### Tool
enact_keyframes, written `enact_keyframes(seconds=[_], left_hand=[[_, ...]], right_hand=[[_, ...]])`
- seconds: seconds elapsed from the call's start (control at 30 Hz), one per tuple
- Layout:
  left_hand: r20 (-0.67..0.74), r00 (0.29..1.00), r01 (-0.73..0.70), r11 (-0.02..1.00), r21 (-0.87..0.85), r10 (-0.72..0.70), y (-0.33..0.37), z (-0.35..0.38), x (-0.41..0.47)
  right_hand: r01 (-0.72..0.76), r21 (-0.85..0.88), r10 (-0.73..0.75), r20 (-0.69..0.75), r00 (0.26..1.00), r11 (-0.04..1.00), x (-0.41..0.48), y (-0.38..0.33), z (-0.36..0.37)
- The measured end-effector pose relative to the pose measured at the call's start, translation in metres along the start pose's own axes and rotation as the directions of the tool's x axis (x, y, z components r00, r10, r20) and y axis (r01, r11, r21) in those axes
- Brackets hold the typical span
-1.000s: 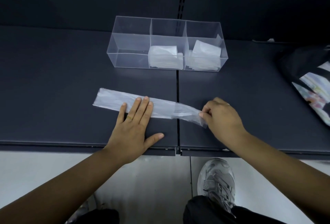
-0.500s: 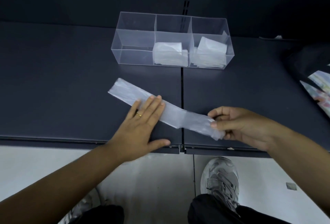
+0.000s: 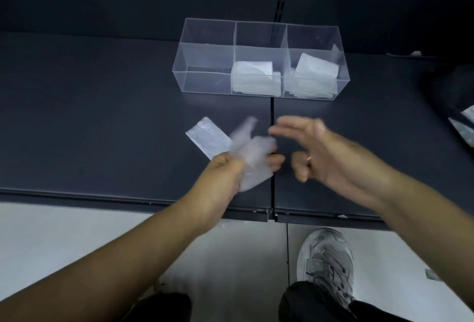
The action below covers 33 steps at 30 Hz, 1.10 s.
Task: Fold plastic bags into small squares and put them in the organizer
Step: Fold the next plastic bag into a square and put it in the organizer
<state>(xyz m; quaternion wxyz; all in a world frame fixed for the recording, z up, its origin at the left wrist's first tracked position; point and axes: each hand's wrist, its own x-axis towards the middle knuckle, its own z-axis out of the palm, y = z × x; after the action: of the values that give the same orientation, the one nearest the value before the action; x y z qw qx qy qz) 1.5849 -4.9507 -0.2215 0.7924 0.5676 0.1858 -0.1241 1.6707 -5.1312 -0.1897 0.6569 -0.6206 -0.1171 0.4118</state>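
A long translucent plastic bag strip (image 3: 209, 136) lies at a slant on the dark table (image 3: 102, 116). Its far end is flat on the table, and its near end is flipped over the fingers of my left hand (image 3: 230, 170), blurred by motion. My left hand lies on the strip with its thumb showing beside the fold. My right hand (image 3: 325, 152) hovers just right of the fold, fingers spread and holding nothing. The clear three-compartment organizer (image 3: 205, 83) stands behind; folded bags (image 3: 254, 77) fill its middle compartment, more folded bags (image 3: 315, 75) its right one, and the left holds nothing.
A dark bag with printed items (image 3: 459, 106) sits at the table's right edge. A seam (image 3: 272, 116) runs down the table's middle. The table's front edge (image 3: 128, 199) is near my wrists, with a grey shoe (image 3: 325, 260) on the floor below.
My right hand swung the strip's right end up and over toward the left, then let go. The fold now drapes over my left hand's fingers. The view shifted slightly.
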Motion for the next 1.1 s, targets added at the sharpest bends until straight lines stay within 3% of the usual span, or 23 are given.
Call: enact_keyframes(seconds=[0.03, 0.1, 0.27, 0.47, 0.6, 0.7, 0.77, 0.83, 0.9, 0.97, 1.03, 1.1], left_hand=[[0.044, 0.998, 0.043, 0.993, -0.110, -0.038, 0.002, -0.005, 0.003], [0.129, 0.990, 0.073, 0.978, -0.198, -0.048, 0.003, -0.013, 0.007], [0.099, 0.989, 0.132, 0.972, -0.196, -0.115, -0.005, -0.034, 0.024], [-0.112, 0.983, 0.142, 0.989, -0.045, -0.147, 0.008, -0.059, 0.047], [-0.281, 0.957, 0.108, 0.989, 0.104, -0.075, 0.024, -0.070, 0.062], [-0.457, 0.888, 0.021, 0.990, 0.140, 0.046, 0.029, -0.076, 0.063], [-0.584, 0.798, -0.048, 0.983, 0.178, 0.145, 0.026, -0.072, 0.049], [-0.639, 0.761, -0.012, 0.987, 0.159, 0.112, 0.014, -0.061, 0.024], [-0.518, 0.847, 0.151, 0.988, 0.019, -0.120, -0.005, -0.039, -0.006], [-0.290, 0.899, 0.309, 0.945, -0.107, -0.327, -0.020, -0.016, -0.028], [-0.125, 0.923, 0.344, 0.927, -0.150, -0.363, -0.029, -0.005, -0.037], [-0.077, 0.939, 0.321, 0.935, -0.150, -0.335, -0.032, -0.005, -0.038]], right_hand=[[-0.045, 0.026, 0.043, 0.077, 0.996, 0.999, 0.007, 0.008, 0.004], [-0.105, -0.084, 0.116, 0.135, 0.984, 0.991, 0.018, 0.023, 0.012], [-0.176, -0.332, 0.159, -0.080, 0.984, 0.927, 0.032, 0.046, 0.019], [-0.209, -0.371, 0.120, -0.249, 0.961, 0.905, 0.035, 0.056, 0.022], [-0.245, -0.337, 0.150, -0.284, 0.947, 0.909, 0.034, 0.057, 0.021], [-0.262, -0.314, 0.175, -0.279, 0.944, 0.913, 0.034, 0.057, 0.019], [-0.267, -0.305, 0.186, -0.271, 0.945, 0.914, 0.035, 0.056, 0.019], [-0.273, -0.305, 0.193, -0.266, 0.944, 0.912, 0.035, 0.056, 0.018], [-0.272, -0.312, 0.193, -0.262, 0.945, 0.910, 0.035, 0.055, 0.018], [-0.272, -0.319, 0.192, -0.260, 0.946, 0.908, 0.036, 0.054, 0.019], [-0.275, -0.322, 0.193, -0.264, 0.945, 0.906, 0.036, 0.053, 0.020], [-0.278, -0.320, 0.195, -0.268, 0.943, 0.906, 0.036, 0.052, 0.021]])
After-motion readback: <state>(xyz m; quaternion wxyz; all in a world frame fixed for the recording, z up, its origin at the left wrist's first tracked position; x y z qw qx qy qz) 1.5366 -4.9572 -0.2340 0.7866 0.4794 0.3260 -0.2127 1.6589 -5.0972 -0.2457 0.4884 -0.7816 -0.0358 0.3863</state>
